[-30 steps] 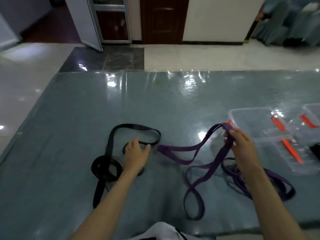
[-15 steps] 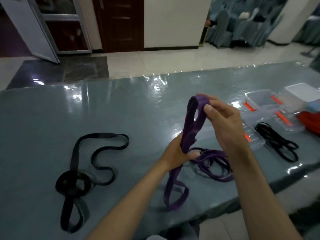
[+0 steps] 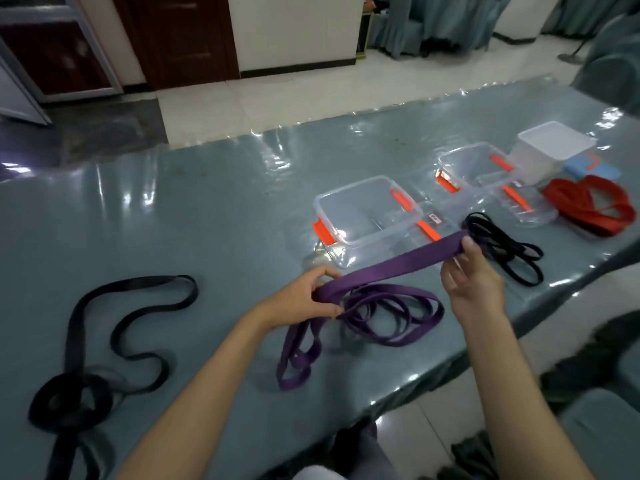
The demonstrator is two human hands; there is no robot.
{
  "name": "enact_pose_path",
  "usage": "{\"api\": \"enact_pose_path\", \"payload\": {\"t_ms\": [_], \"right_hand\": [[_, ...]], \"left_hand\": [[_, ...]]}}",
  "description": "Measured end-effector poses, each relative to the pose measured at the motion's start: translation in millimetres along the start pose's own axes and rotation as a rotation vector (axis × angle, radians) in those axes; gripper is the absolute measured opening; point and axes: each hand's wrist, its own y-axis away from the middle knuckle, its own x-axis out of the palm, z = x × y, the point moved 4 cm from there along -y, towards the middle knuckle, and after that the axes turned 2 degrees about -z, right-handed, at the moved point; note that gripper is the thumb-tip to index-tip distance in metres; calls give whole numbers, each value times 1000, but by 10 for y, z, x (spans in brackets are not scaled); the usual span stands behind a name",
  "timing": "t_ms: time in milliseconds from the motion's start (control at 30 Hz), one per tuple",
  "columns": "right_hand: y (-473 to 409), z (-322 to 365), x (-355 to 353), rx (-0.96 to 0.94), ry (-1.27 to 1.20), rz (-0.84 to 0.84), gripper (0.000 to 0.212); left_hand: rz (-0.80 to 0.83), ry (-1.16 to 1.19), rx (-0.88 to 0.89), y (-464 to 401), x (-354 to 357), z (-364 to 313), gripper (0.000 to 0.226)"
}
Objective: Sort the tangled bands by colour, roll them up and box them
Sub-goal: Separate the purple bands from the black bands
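A wide purple band [image 3: 391, 266] is stretched flat between both hands above the table. My left hand [image 3: 304, 299] grips its near end, and my right hand [image 3: 471, 271] pinches its far end. The band's slack hangs down and lies on the table below my left hand. Thinner purple bands [image 3: 398, 315] lie looped on the table under the stretched one. A wide black band [image 3: 97, 334] sprawls at the left, partly coiled. Thin black bands [image 3: 502, 251] lie right of my right hand. Red bands [image 3: 588, 204] lie piled at the far right.
Two clear open boxes with orange clips stand behind the hands, the nearer box [image 3: 349, 199] and the farther box [image 3: 460, 157]. A white lidded container [image 3: 554, 143] and a blue object [image 3: 592, 168] are beyond. The table edge [image 3: 450, 362] runs diagonally at the right, with chairs past it.
The purple band was held upright between the hands; now it is pulled out flat and nearly level, my right hand moved right and down. The camera view swung to the right.
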Motion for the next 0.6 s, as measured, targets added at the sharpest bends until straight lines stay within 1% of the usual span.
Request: {"api": "enact_pose_path", "payload": {"t_ms": [67, 133, 200, 267, 300, 333, 367, 400, 433, 467, 533, 600], "right_hand": [[-242, -111, -275, 81, 46, -84, 12], [-450, -261, -533, 190, 176, -94, 20], [-602, -408, -748, 314, 395, -19, 24], [-710, -491, -847, 356, 696, 131, 26], [-755, -489, -843, 308, 833, 195, 26], [-803, -441, -805, 207, 939, 235, 27], [-838, -347, -728, 75, 992, 264, 31], [-843, -219, -610, -61, 971, 307, 34], [-814, -78, -464, -171, 884, 372, 37], [-752, 64, -302, -237, 781, 462, 44], [-604, 239, 1, -282, 644, 695, 59], [-504, 249, 166, -275, 661, 873, 70]], "left_hand": [[2, -89, 8, -117, 21, -248, 43], [-59, -132, 22, -263, 96, -520, 41], [-105, -108, 32, -427, 200, -771, 41], [-108, -100, 50, -605, 310, -991, 44], [-99, -122, 55, -696, 366, -1082, 45], [-80, -160, 56, -782, 425, -1164, 43], [-58, -201, 56, -865, 492, -1228, 41], [-40, -231, 57, -944, 563, -1278, 37], [-31, -249, 59, -1016, 631, -1320, 35], [-30, -252, 57, -1080, 698, -1359, 33], [-49, -206, 62, -1187, 812, -1446, 34], [-107, -64, 75, -1280, 869, -1534, 33]]}}
